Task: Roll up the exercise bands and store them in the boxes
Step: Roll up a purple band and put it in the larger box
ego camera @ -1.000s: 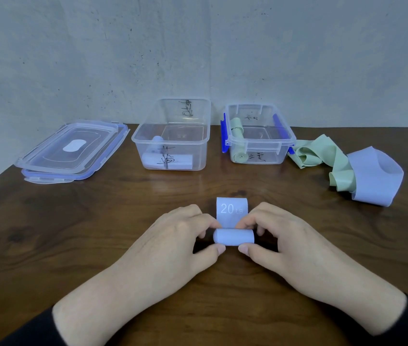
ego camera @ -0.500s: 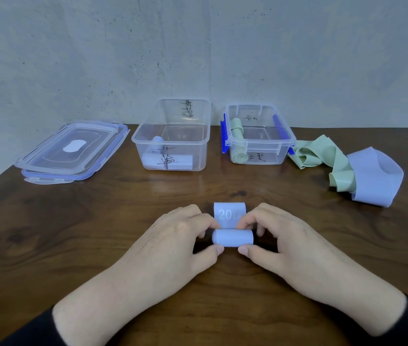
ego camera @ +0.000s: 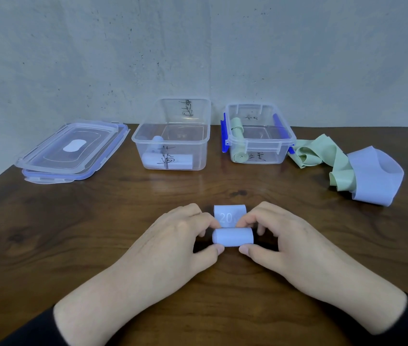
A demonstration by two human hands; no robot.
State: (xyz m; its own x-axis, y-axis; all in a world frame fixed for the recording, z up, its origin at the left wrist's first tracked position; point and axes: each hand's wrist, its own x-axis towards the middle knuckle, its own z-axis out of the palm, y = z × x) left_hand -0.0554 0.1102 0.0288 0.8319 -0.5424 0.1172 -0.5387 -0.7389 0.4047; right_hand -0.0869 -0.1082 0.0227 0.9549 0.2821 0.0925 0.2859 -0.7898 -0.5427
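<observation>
**Mia:** Both hands are on the little blue band. See, the left hand (ego camera: 173,245) pinches one end of the roll and the right hand (ego camera: 290,245) pinches the other end.

**Ben:** Is the blue band (ego camera: 232,236) all rolled up?

**Mia:** Almost. The fat roll lies on the brown table (ego camera: 73,233), right between the thumbs and fingers. A short flat tail sticks out behind it, and it says "20" on it.

**Ben:** Where are the boxes?

**Mia:** At the back, near the wall. The middle box (ego camera: 173,136) is open and has pale blue rolls inside. The box with blue clips (ego camera: 258,136) stands just to its right. It is open too, with green rolls inside.

**Ben:** And the lids?

**Mia:** Two lids (ego camera: 73,148) lie stacked, far left.

**Ben:** What is that pile on the right?

**Mia:** A loose green band (ego camera: 322,156), all crumpled, just beside the clip box. A loose blue band (ego camera: 375,178) lies against it, bent in a big loop.
</observation>
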